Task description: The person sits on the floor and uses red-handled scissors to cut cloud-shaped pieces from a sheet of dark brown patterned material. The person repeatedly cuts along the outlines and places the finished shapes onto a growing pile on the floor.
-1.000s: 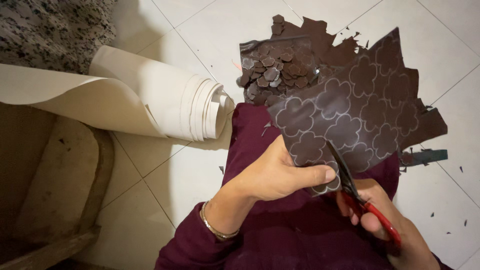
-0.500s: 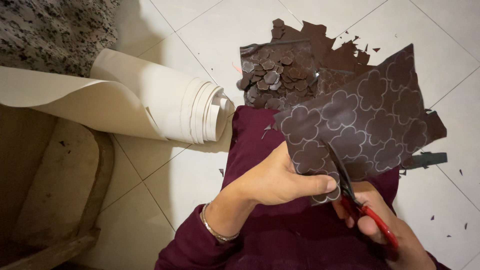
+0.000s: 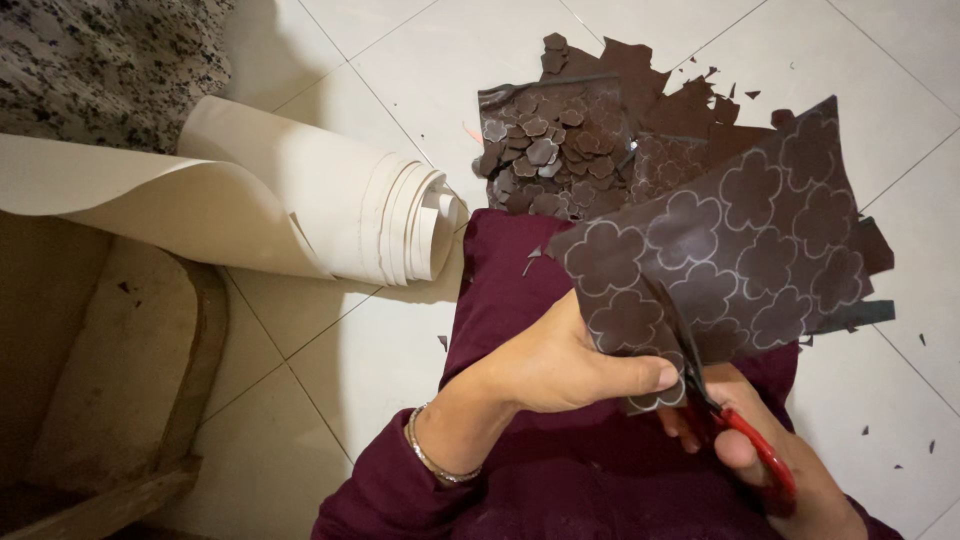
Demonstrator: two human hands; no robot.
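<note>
My left hand pinches the lower edge of a dark brown sheet marked with pale flower outlines, held up over my maroon-clad lap. My right hand grips red-handled scissors, whose dark blades run up into the sheet's bottom edge beside my left thumb. A thin bracelet circles my left wrist.
A pile of cut brown flower shapes and scraps lies on the white tiled floor ahead of my knee. A cream roll of sheet material lies to the left. A worn wooden piece sits at lower left. Small brown offcuts dot the tiles at right.
The brown sheet has turned and shifted slightly right in my left hand, while the scissors stay in its lower edge.
</note>
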